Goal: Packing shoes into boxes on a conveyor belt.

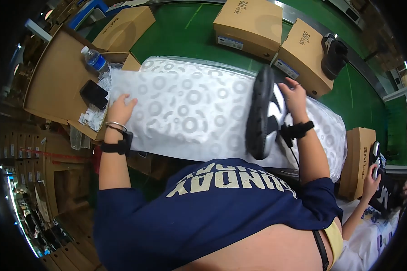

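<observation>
A sheet of white wrapping paper (185, 106) printed with grey rings and arcs is spread in front of me, over more of the same patterned paper. At its left edge, my left hand (121, 110) is closed with the edge between thumb and fingers. My right hand (295, 99) grips a black-and-white sneaker (269, 115) from its right side. The sneaker is tipped on its side above the right part of the paper, its black sole facing left. Some of the right fingers are hidden behind it.
Left of the paper, an open cardboard box (59, 86) holds a water bottle (95, 58), a dark phone-like object (94, 94) and crumpled paper. Shoe boxes (248, 25) stand along the green conveyor, one bearing a black shoe (333, 56). A co-worker's hand (371, 180) holds a shoe at right.
</observation>
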`<state>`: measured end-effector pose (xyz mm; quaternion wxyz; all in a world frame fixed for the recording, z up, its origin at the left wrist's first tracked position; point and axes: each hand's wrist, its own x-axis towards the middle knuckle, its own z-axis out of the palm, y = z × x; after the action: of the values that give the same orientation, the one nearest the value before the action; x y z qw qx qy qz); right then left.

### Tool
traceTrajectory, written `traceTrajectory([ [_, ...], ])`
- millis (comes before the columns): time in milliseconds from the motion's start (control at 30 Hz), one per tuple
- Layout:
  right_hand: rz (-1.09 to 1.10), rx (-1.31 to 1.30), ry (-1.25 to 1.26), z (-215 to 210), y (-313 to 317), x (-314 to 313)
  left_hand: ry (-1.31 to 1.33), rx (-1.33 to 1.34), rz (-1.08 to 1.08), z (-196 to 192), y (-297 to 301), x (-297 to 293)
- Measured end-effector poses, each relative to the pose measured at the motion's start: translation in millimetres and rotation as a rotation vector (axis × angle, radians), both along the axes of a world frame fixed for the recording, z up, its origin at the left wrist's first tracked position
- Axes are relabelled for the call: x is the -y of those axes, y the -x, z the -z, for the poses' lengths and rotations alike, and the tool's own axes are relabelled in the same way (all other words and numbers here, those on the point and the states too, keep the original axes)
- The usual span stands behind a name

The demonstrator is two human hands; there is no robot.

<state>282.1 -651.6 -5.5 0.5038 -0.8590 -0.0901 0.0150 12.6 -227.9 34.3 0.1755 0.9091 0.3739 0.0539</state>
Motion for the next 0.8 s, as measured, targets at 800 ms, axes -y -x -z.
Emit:
traceTrajectory([
  [800,0.013,0.421,0.520,-37,28,-36,-0.170,0.144,0.358,-24,-41,26],
])
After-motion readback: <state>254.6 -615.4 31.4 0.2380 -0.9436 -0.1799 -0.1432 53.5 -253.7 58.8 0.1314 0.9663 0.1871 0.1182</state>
